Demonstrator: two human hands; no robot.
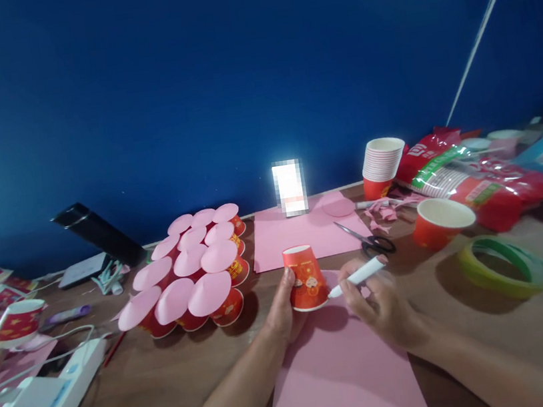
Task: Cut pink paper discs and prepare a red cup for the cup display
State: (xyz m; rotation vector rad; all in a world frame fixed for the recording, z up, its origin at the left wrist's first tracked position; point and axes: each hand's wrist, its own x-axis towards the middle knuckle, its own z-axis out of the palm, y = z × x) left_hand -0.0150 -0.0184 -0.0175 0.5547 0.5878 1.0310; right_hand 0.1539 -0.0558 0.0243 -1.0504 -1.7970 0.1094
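One cup (307,283) occupies the left grip (282,311), one marker (360,276) the right grip (382,309).

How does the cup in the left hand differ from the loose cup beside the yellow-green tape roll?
The held cup is mouth down, while the loose cup is mouth up, showing its pale inside. The left hand grips the held cup over a pink sheet; no hand touches the loose cup, on the table. Both are red.

From here I count twelve pink-topped cups (190,260) at left, one red cup (307,285) and one white marker (357,277) mid-table, one pair of scissors (364,238), one tape roll (495,285).
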